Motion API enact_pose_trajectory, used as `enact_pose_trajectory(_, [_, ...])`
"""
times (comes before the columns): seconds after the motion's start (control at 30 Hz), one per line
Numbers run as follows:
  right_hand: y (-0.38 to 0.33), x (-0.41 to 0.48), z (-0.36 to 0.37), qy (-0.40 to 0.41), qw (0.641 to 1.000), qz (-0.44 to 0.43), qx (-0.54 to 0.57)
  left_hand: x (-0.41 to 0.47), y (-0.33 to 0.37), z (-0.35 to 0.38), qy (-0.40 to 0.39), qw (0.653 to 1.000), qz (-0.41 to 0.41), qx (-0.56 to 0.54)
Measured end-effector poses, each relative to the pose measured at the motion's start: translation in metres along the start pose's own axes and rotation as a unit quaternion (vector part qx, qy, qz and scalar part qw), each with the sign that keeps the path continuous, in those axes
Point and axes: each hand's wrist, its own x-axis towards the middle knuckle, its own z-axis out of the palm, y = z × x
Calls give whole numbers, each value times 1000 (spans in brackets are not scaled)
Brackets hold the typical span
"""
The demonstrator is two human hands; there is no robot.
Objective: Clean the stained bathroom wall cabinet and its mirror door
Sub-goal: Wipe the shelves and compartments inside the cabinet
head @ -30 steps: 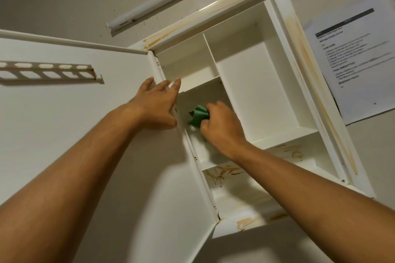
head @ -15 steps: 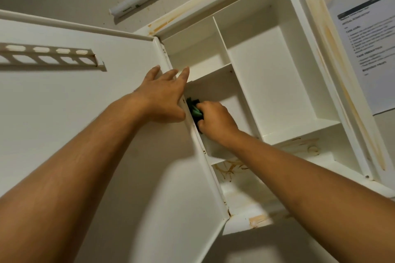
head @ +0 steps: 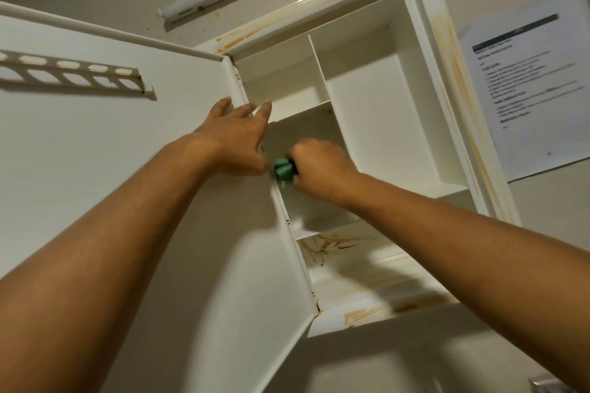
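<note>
Now, in the head view, the right hand (head: 319,166) sits lower than half a second ago. It has drawn the green cloth (head: 282,169) down the hinge-side wall of the cabinet (head: 426,41), in the middle-left compartment, after being deeper inside that compartment a second ago. I read this as wiping strokes over the compartment's inner walls. The brown stains (head: 322,246) on the bottom shelf, at 6 o'clock of the hand, and the streaks along the frame are not yet cleaned.

The right fingers (head: 303,153) curl tightly round the cloth. It bunches out at 9 o'clock of the knuckles, against the hinge-side wall and just beside the left thumb. The left hand (head: 233,140) stays flat on the inside of the open mirror door (head: 95,169), at 10 o'clock of the cloth. Its fingers are straight and hold nothing, their tips reaching past the hinge edge, apparently to steady the door.
</note>
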Motion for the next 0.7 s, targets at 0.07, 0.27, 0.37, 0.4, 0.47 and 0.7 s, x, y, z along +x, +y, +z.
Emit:
enact_pose_trajectory(0.07, [-3, -2, 11, 71, 997, -29, -27, -1, 1, 0, -2, 1000, 1, -2])
enact_pose_trajectory(0.27, [12, -23, 66, -115, 992, -54, -5, 5, -6, 6, 9, 1000, 1, -2])
enact_pose_trajectory(0.37, [17, -17, 59, -214, 971, -91, -46, 5, -6, 7, 10, 1000, 10, 3])
enact_pose_trajectory(0.4, [17, -14, 57, -247, 962, -98, -58, 5, -6, 6, 10, 1000, 11, 3])
enact_pose_trajectory(0.47, [13, -7, 53, -293, 947, -104, -78, 5, -7, 7, 10, 1000, 6, 4])
enact_pose_trajectory(0.7, [2, 13, 42, -359, 929, -72, -63, 5, -6, 5, 2, 1000, 0, -1])
